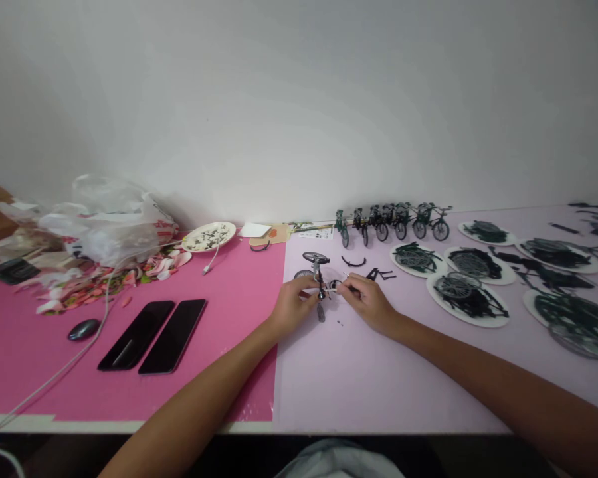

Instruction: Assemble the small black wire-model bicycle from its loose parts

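My left hand (295, 304) is closed around a small model bicycle (320, 290), partly assembled, with the fingers covering part of its frame. My right hand (369, 300) pinches a thin, pale rod-like tool (331, 290), its tip pointing at the bicycle's middle. Whether the tip touches the bicycle I cannot tell. Just behind the right hand lie a curved black part (353, 262) and some black frame pieces (380, 274). Two tiny dark bits (339, 322) rest on the table in front of the bicycle.
Several finished model bicycles (401, 220) stand along the wall. Plates (436, 307) of dark parts fill the right side. At left are two phones (173, 336), a mouse (84, 329), a white cable (104, 309), a plate (230, 232) of small pieces and plastic bags (114, 226).
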`<state>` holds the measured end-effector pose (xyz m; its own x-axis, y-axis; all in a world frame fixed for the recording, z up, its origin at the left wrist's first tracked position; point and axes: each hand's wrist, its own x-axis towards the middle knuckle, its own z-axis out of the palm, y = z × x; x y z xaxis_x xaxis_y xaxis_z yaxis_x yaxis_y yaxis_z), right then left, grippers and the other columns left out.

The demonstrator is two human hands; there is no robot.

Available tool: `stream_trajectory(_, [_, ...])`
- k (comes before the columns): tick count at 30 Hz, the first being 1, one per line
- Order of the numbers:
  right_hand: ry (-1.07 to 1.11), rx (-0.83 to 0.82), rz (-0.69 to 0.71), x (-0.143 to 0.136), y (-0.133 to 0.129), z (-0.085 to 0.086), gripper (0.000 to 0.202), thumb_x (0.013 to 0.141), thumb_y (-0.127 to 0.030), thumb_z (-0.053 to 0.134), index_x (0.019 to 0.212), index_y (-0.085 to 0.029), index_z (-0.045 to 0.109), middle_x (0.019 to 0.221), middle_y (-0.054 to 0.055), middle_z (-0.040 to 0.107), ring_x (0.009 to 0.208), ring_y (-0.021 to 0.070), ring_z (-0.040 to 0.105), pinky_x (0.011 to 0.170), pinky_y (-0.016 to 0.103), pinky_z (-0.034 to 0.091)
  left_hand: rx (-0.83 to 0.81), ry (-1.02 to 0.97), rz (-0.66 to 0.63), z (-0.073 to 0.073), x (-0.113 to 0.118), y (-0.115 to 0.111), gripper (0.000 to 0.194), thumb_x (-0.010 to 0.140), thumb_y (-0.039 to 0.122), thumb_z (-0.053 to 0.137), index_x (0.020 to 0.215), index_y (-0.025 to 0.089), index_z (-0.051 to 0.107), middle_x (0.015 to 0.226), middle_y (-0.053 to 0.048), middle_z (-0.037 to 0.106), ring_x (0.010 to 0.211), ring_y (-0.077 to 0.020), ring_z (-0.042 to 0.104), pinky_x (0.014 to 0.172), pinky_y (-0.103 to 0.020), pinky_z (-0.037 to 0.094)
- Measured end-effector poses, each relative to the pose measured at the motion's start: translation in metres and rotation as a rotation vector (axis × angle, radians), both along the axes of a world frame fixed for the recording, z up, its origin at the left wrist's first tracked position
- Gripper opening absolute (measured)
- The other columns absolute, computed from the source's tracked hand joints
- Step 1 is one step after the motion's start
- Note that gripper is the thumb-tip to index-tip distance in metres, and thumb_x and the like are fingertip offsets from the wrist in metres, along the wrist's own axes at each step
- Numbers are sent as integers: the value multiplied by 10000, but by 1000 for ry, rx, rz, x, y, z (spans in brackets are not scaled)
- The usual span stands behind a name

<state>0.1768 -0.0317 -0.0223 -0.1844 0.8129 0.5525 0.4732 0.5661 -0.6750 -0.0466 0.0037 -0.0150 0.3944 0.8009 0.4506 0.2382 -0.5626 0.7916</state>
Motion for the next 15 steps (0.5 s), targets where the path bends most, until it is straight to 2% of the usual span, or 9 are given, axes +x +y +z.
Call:
stream_trajectory(4, [-1, -25, 22, 0, -2, 3, 403, 1088, -446, 457, 799, -220, 625, 769, 41, 593, 753, 208, 569, 706, 352, 470, 22, 24, -11, 0, 0, 0, 147, 878, 220, 711, 980, 217, 817, 1146, -83, 790, 994, -213, 751, 760, -279, 628])
stream_trajectory(8, [38, -113, 54, 1, -4, 1, 171, 1036, -365, 531, 980, -226, 613, 912, 52, 655, 857, 219, 594, 730, 337, 492, 40, 45, -13, 2, 0, -1, 145, 886, 215, 710, 983, 221, 819, 1149, -87, 790, 1002, -217, 752, 739, -267, 625])
stream_trajectory(11, [55, -142, 56, 1, -3, -3, 90, 996, -318, 562, 1005, -230, 583, 942, 39, 642, 851, 205, 588, 737, 323, 493, 49, 54, 2, 3, -1, -2, 144, 886, 208, 715, 985, 223, 818, 1132, -87, 792, 1006, -221, 753, 753, -273, 626])
stream_trajectory(15, [61, -149, 57, 2, -1, -7, 109, 1001, -337, 571, 1010, -229, 578, 925, 26, 635, 803, 187, 574, 724, 310, 483, 63, 66, -6, 2, -1, 0, 156, 887, 193, 700, 983, 225, 819, 1134, -84, 791, 1007, -220, 753, 771, -281, 628])
